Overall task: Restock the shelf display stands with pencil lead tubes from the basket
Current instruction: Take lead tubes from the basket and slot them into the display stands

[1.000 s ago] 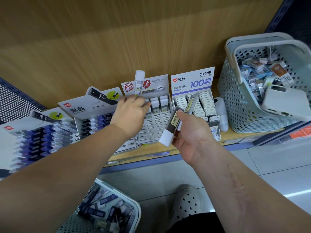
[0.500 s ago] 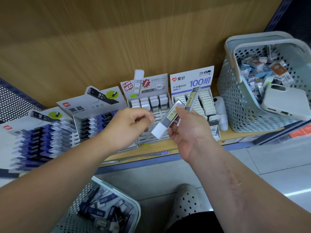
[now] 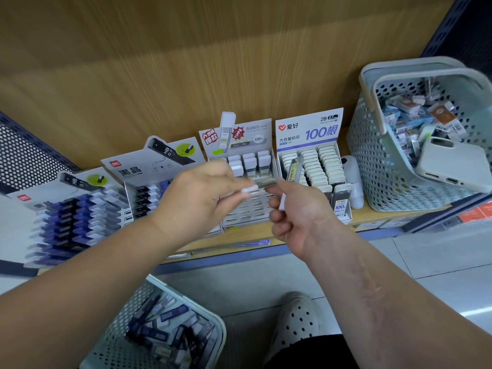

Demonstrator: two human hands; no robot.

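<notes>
Left hand (image 3: 202, 201) is pinching the white-capped tube (image 3: 263, 183) that the right hand (image 3: 295, 217) is gripping, seemingly alongside a second tube (image 3: 294, 169); a mistimed release is risking a drop.

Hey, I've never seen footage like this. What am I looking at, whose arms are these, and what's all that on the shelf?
No machine here: these are a person's two bare arms, seen by a wide-angle camera worn on their head, looking forward and down. The left hand and right hand meet above a wooden shelf, both holding a white-capped tube of pencil lead in their fingers, though it is blurred. The right hand also holds a second tube pointing up. On the shelf stand four cardboard display stands of tubes and a plastic basket holding small packs and a phone. A second basket with dark tubes sits on the floor beside a shoe.
</notes>
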